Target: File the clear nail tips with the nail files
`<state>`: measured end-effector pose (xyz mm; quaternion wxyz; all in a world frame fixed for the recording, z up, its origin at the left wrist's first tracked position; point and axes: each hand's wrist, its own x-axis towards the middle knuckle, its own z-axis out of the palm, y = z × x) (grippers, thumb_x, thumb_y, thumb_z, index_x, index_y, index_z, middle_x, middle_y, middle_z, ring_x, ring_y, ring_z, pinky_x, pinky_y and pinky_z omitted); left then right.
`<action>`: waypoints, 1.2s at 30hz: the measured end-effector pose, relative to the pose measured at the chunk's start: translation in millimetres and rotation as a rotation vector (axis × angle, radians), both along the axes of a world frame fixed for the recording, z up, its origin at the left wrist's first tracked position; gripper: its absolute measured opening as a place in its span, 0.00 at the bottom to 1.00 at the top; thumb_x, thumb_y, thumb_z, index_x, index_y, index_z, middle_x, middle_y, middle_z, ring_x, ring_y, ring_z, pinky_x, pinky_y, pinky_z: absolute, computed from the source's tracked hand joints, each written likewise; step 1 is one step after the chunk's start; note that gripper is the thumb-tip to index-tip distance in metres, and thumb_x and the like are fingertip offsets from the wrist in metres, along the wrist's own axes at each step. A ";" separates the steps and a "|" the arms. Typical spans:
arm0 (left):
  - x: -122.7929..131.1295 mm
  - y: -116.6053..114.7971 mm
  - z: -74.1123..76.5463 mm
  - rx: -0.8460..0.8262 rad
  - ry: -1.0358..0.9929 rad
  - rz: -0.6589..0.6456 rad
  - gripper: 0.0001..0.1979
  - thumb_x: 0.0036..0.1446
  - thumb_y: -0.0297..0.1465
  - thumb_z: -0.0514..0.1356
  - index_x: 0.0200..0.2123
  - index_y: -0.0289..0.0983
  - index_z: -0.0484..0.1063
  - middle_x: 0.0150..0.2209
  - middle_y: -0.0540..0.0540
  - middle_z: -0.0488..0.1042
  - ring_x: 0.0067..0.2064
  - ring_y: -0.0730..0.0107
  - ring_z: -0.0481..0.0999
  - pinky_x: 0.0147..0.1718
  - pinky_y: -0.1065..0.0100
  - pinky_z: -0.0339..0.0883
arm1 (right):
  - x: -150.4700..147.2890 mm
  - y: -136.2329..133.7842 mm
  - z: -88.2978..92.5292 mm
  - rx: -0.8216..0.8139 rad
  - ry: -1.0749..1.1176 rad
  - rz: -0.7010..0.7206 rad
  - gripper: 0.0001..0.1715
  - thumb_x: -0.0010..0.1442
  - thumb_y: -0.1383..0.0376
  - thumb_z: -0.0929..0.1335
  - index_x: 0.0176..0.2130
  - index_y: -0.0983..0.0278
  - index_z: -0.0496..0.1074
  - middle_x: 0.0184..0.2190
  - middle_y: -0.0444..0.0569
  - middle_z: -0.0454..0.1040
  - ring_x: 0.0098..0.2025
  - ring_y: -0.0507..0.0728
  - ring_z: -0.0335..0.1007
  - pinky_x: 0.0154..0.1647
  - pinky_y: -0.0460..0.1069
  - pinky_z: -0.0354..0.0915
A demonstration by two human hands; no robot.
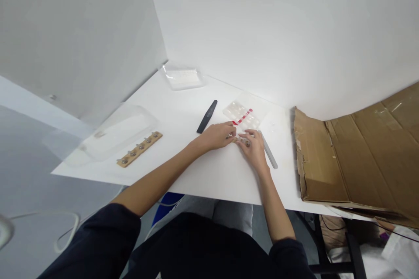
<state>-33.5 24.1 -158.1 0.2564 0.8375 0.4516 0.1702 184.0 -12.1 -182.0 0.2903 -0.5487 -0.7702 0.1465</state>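
Observation:
Over the white table, my left hand is closed, its fingertips pressed together at the left end of a small wooden strip with metal holders. From the other side, the fingers and thumb of my right hand close around the strip's right part. My fingers cover much of it, so anything small in them cannot be made out. Just beyond the hands lies a clear plastic tray with small compartments and red marks. A black nail file rests left of the tray. Beside my right hand lies a grey nail file.
Another wooden strip with several metal holders lies at the left, near a clear plastic sheet or bag. A clear packet with white contents lies at the back. An open cardboard box stands right; white walls rise behind.

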 end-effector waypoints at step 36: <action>-0.5 -2.6 2.8 0.033 0.024 0.006 0.09 0.68 0.35 0.57 0.40 0.39 0.77 0.47 0.45 0.78 0.39 0.65 0.79 0.37 0.65 0.65 | 1.3 -1.0 0.3 0.015 -0.034 0.003 0.13 0.67 0.57 0.75 0.50 0.56 0.81 0.56 0.56 0.76 0.59 0.67 0.72 0.61 0.66 0.70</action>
